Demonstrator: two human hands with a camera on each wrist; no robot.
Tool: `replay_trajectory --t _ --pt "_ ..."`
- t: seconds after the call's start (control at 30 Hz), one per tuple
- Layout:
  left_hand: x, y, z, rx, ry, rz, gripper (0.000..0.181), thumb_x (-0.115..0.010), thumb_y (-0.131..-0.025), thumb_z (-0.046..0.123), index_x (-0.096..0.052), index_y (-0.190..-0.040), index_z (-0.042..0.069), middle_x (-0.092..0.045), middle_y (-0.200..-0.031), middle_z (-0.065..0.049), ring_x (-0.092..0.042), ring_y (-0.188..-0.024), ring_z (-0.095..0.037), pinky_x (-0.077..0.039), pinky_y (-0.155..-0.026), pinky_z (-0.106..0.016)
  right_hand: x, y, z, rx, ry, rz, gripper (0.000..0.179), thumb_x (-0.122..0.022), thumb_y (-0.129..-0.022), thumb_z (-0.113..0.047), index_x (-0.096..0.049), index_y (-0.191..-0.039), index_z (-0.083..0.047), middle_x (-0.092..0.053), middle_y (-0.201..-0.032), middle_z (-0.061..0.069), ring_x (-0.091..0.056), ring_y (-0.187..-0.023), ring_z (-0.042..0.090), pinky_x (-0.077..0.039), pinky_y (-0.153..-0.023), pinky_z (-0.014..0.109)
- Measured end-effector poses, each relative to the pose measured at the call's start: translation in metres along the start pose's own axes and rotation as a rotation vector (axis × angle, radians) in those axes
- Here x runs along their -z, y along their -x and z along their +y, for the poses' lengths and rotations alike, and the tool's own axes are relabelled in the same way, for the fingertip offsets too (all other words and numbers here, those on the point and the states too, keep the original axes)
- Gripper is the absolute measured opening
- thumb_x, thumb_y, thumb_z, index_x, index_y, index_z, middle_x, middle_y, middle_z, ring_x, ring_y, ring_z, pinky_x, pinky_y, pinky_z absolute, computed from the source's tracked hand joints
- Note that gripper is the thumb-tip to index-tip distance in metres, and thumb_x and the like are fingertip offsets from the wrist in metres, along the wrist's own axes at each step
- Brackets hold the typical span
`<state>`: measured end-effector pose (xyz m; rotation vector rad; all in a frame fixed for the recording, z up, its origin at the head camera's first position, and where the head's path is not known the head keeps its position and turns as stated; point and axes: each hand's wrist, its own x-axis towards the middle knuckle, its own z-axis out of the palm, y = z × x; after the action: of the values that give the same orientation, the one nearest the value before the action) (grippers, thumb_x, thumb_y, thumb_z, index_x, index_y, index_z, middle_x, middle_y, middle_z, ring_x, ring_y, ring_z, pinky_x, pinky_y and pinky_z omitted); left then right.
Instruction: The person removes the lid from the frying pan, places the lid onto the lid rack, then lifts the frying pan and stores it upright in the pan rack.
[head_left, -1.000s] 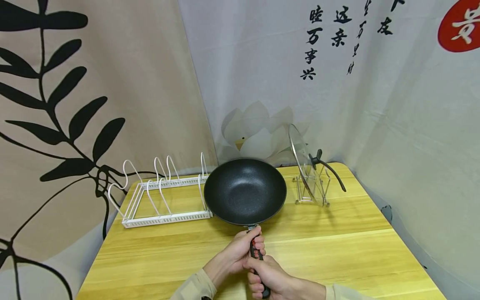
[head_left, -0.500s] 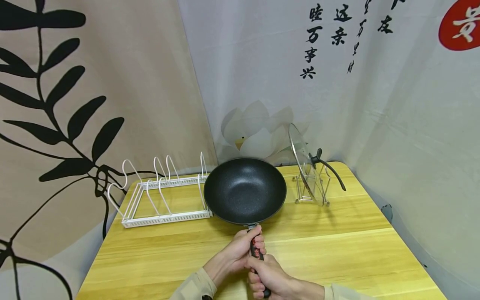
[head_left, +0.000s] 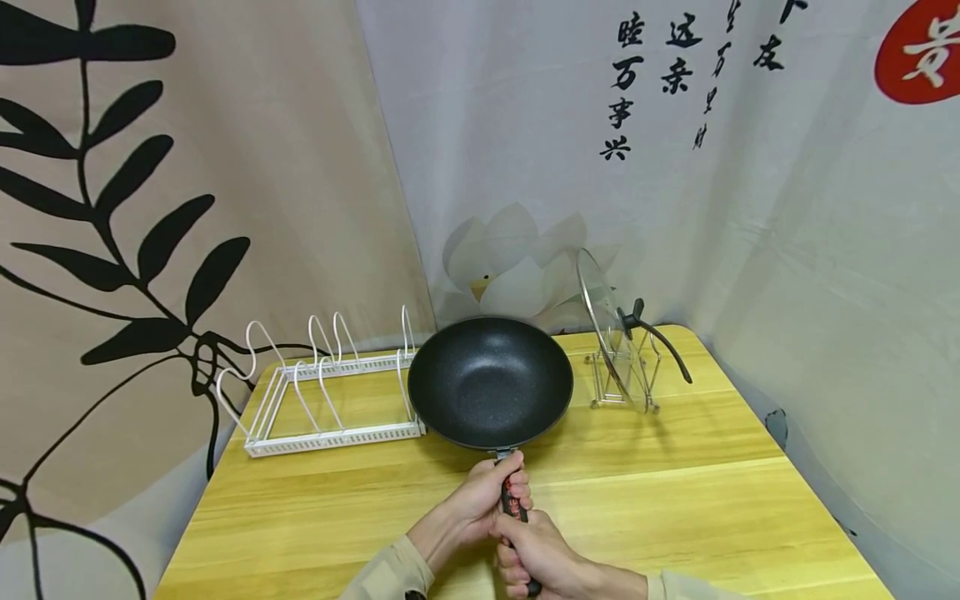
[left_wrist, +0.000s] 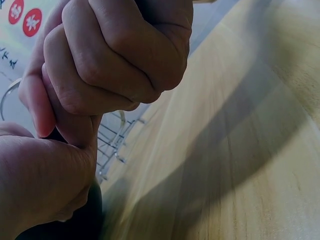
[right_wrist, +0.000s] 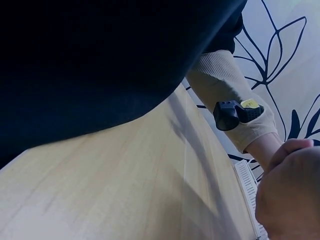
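Observation:
A black wok [head_left: 491, 383] is held with its bowl facing up, in the middle of the head view. My left hand [head_left: 480, 500] grips its black handle [head_left: 514, 506] near the bowl, thumb lying along the top. Just behind it, my right hand [head_left: 536, 554] has its fingers curled round the handle's lower part. The two hands touch or nearly touch. Red markings show on the handle between them. Whether the wok's underside touches the table cannot be seen.
Left of the wok stands a white rack [head_left: 333, 437] with several upright hoops, close to its rim. On the right, a glass lid [head_left: 603, 333] with a black knob leans in a small wire stand [head_left: 600, 392]. All are on a wooden table [head_left: 675, 500] before printed curtains.

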<state>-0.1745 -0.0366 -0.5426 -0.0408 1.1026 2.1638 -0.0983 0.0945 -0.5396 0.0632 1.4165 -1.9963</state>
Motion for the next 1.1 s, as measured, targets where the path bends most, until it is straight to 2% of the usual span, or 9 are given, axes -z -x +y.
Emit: replay_trajectory --t 0.4,1.1 --pt "0.000 -0.002 0.006 -0.025 -0.064 -0.012 0.037 -0.045 -0.124 0.027 -0.047 -0.088 0.018 -0.047 -0.073 0.012 -0.049 -0.062 0.000 -0.049 -0.065 -0.017 0.000 0.002 -0.006 0.025 0.001 -0.003 0.037 -0.058 -0.101 -0.014 -0.041 -0.070 -0.023 -0.037 -0.053 -0.014 -0.031 -0.043 0.001 -0.031 -0.040 0.018" --pt "-0.012 -0.006 0.020 -0.058 -0.156 -0.031 0.038 -0.044 -0.124 0.027 -0.048 -0.087 0.017 -0.048 -0.073 0.012 -0.051 -0.063 -0.003 -0.051 -0.065 -0.017 0.000 0.004 -0.018 0.081 -0.031 -0.036 0.040 -0.058 -0.103 -0.016 -0.041 -0.068 -0.021 -0.037 -0.053 -0.015 -0.033 -0.042 0.000 -0.034 -0.041 0.017"
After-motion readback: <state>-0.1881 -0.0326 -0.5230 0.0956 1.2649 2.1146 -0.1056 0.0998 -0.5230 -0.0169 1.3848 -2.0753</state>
